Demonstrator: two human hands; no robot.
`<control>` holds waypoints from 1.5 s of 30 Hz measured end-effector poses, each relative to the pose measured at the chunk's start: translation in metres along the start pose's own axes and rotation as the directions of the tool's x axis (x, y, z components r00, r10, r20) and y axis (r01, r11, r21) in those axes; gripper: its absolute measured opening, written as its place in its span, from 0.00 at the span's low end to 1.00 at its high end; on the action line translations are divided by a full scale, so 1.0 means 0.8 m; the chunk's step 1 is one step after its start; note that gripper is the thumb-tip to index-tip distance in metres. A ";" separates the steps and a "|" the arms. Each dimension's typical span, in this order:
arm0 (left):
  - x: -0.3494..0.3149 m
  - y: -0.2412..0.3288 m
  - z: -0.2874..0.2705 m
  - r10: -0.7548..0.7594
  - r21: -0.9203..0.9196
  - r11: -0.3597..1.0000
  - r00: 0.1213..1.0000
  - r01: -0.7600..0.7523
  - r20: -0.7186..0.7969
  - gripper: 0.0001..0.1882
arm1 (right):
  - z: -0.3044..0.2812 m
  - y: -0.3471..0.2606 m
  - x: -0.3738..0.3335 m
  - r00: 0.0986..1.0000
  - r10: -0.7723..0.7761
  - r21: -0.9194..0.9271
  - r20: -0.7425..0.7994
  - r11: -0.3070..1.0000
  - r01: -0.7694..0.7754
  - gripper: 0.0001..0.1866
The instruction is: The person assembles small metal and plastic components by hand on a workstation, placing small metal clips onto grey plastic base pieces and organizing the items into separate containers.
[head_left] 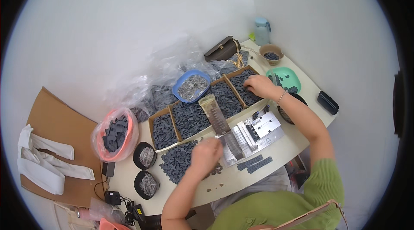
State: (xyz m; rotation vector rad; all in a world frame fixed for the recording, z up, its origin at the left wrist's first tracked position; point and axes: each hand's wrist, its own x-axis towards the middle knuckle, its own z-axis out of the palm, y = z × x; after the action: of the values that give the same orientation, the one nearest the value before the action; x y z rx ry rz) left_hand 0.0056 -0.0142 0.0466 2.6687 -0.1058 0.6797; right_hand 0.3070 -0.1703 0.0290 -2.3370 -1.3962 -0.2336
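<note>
Head view: right hand (261, 87) outstretched over dark pieces (238, 81); left hand (206, 156) curled beside fixture (266, 125); cannot tell if fingers (248, 84) grip.

Just behind the right grip (260, 87), a thin beaded-looking bracelet (282, 97) circles the wrist. Farther back from it, past the elbow, comes a short green sleeve (324, 178) with fine ribbing. The matching green top (267, 210) spreads well behind both grips and carries a small round button (249, 221). Nearby, part of a pair of brownish glasses (308, 217) shows (slim frame, cut off by the lower edge).
</note>
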 end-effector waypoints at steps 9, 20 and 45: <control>-0.002 -0.187 -0.188 -0.354 0.019 0.854 0.609 0.520 -0.709 0.07 | 0.000 -0.008 -0.007 0.998 -0.067 -0.213 0.001 0.975 0.065 0.06; -0.034 -0.207 -0.079 -0.286 0.229 0.939 0.952 0.256 0.108 0.12 | -0.051 -0.070 -0.028 0.997 -0.007 0.484 -0.076 0.874 0.043 0.07; -0.074 0.043 0.019 0.325 0.251 0.901 0.933 -0.355 0.154 0.17 | 0.027 -0.188 -0.131 0.871 -0.490 0.364 -0.034 0.806 0.467 0.06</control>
State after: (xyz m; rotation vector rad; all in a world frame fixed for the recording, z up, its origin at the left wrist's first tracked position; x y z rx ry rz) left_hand -0.0452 -0.0532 0.0178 2.9898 -0.5606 0.6957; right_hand 0.1237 -0.1827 0.0117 -1.6759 -1.8688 -0.0342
